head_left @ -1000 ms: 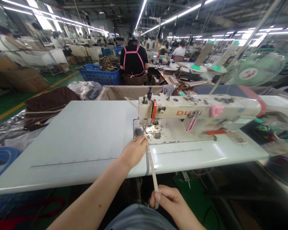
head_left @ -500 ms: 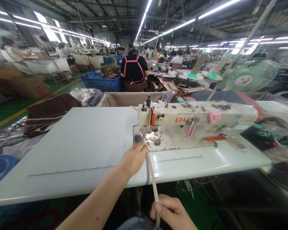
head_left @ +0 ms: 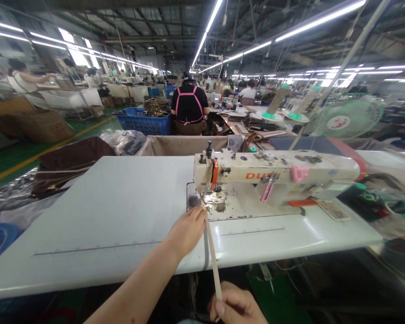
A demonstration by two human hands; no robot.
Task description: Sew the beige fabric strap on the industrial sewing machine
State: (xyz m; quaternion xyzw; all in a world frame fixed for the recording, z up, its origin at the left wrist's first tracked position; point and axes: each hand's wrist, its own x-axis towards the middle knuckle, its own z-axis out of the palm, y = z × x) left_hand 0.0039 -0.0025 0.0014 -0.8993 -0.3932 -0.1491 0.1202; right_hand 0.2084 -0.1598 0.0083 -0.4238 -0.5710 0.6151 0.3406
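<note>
A narrow beige strip (head_left: 212, 252) runs from beside the presser foot, over the table's front edge and down towards me. My left hand (head_left: 189, 228) rests on the table just in front of the sewing machine (head_left: 236, 168), its fingers closed on the strip near the needle area. Below the edge, my right hand (head_left: 239, 305) pinches the strip's lower part between thumb and fingers. Between the two hands the strip looks fairly straight. My left fingers partly cover its upper end at the needle plate (head_left: 219, 203).
The white sewing table (head_left: 121, 202) has a printed ruler line. An orange object (head_left: 303, 203) lies beside the machine's base. Thread cones (head_left: 276, 101) and a green fan (head_left: 344, 119) stand at right. Ahead, a person in a pink-strapped apron (head_left: 189, 105) sits beside a blue crate (head_left: 145, 121).
The camera has tilted slightly up, so the scene sits lower. My right hand has come down a little with the strip; my left hand keeps its place by the needle area.
</note>
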